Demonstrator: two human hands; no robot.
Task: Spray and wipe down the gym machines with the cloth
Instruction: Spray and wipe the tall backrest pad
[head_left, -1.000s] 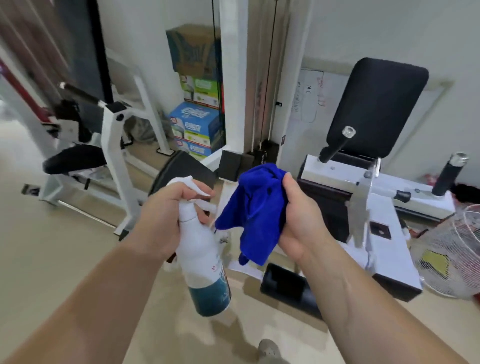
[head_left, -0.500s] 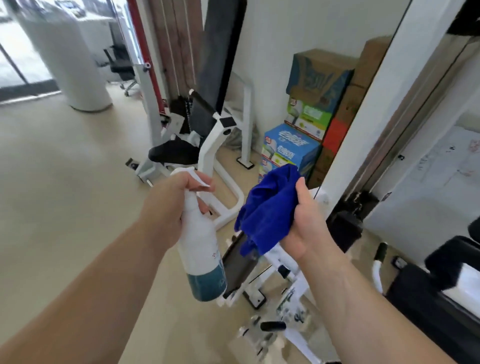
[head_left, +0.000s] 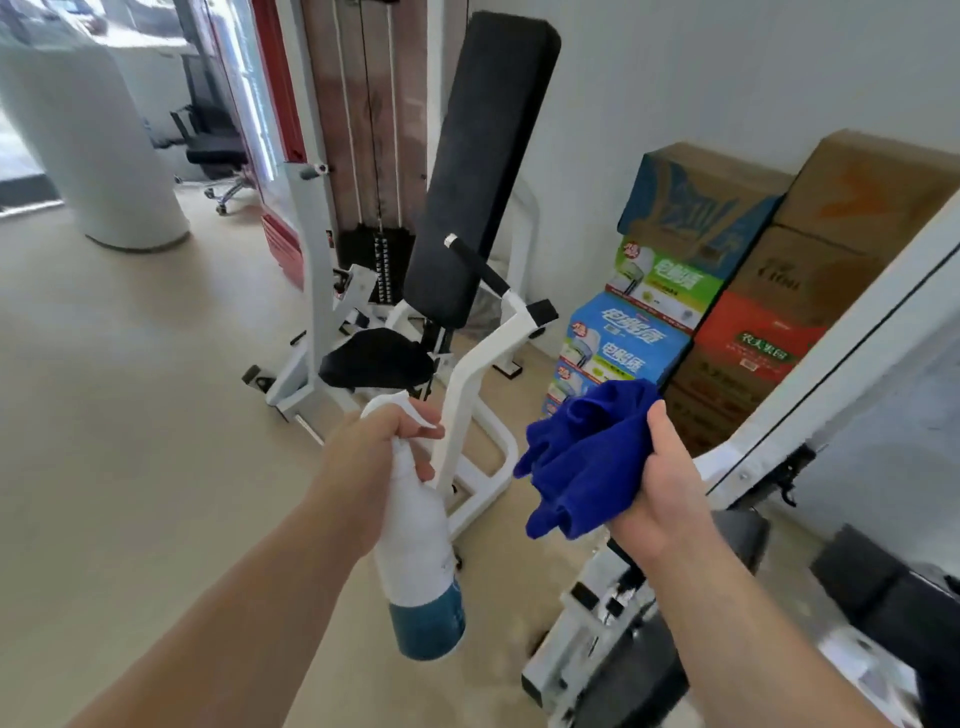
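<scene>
the left hand (head_left: 371, 457) grips the neck of the white spray bottle (head_left: 418, 551) low in the middle of the frame, with its fingers curled round just under the spray head. i cannot tell whether one of them lies on the trigger. the right hand (head_left: 660, 488), at centre right, holds the blue cloth (head_left: 587, 462) bunched up, thumb on top and fingers wrapped beneath. neither touches a machine.

the seated machine fills the centre of the frame: a tall black back pad (head_left: 483, 166), a black seat (head_left: 376, 358) below it and a white frame (head_left: 470, 384) just behind the bottle. a second machine (head_left: 613, 654) lies at lower right, under the right forearm.

the step looks like lining up a spray on the centre machine. it will go best with the nozzle brought near the pads and fired in short bursts, so mist stays off the cardboard boxes (head_left: 675, 312) at the right. the cloth wants shaking out into a flat fold, so a full face meets the padding. work from the top down: back pad, then the black handle (head_left: 475, 260), then the seat.
</scene>
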